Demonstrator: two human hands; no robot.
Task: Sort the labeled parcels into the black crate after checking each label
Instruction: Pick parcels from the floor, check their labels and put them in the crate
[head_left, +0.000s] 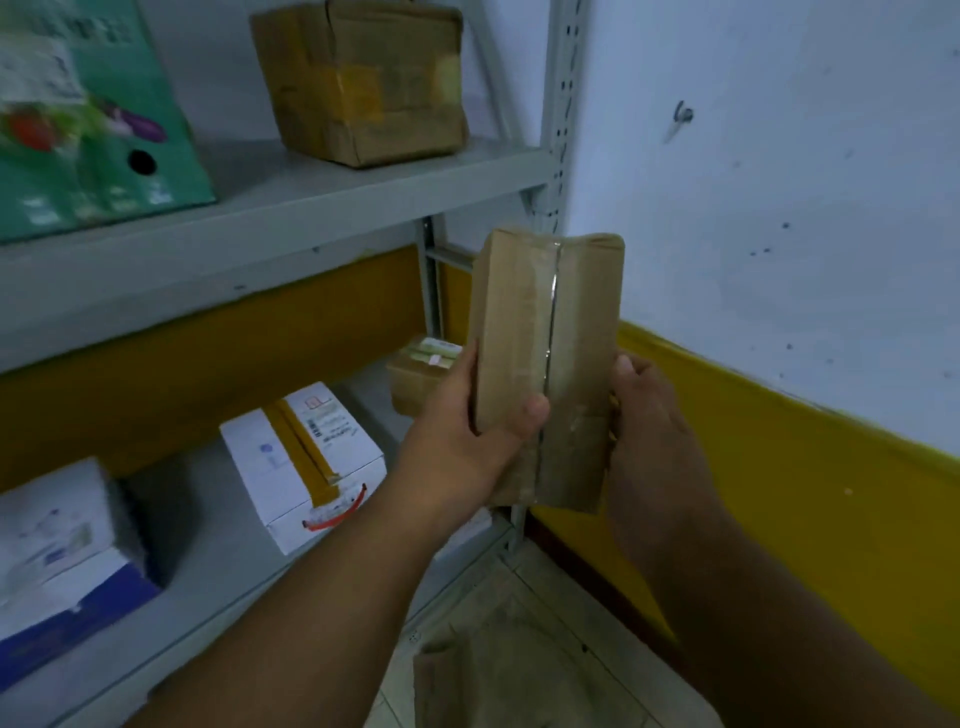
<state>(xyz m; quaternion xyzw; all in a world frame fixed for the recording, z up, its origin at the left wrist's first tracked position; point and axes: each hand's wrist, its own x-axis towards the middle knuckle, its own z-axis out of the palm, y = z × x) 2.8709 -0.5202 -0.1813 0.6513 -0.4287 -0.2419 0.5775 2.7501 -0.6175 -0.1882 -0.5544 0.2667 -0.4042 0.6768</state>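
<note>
I hold a narrow brown parcel (545, 364) upright in front of me with both hands, beside the grey metal shelf unit (270, 208) and before the white wall (779, 182). My left hand (467, 431) grips its lower left edge, thumb pressed across the taped front and fingers curled round behind. My right hand (649, 415) clasps the right edge, fingers wrapped round the side. Clear tape runs down the middle of the face turned to me; I can make out no label on it. On the lower shelf sit a white box (306, 457) with brown tape, a blurred white and blue box (62, 545) to its left, and a small brown parcel (421, 374) partly hidden behind my left hand. On the upper shelf stand a taped brown carton (363, 83) and a green printed box (88, 119).
</note>
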